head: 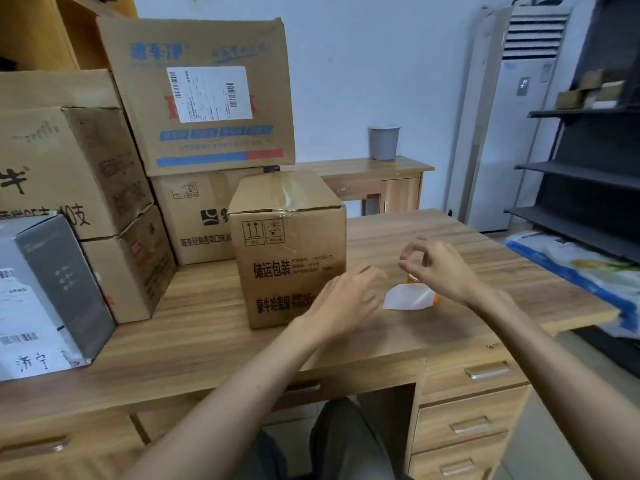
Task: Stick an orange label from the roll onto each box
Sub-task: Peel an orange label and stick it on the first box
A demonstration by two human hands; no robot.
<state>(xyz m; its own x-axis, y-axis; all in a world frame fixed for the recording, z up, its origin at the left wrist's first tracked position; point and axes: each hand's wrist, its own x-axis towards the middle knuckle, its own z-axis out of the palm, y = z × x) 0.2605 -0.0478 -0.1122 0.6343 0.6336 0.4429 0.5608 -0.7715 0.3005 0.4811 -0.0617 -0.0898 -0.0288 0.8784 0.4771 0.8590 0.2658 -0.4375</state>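
Right of carton (pixel 287 244) | label roll (pixel 412 280) beneath right hand (pixel 440 268), fingertips pinched, cannot tell if holding label | left hand (pixel 346 299) slack, empty, nearer carton

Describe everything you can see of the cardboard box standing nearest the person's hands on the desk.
The box is brown cardboard, closed, its top flaps sealed with wrinkled clear tape. Its front carries black handling symbols and Chinese characters. It stands upright on the wooden desk, close in front of a stack of larger cartons. No orange label shows on its visible faces. The left hand overlaps a lower corner of its front; contact cannot be told.
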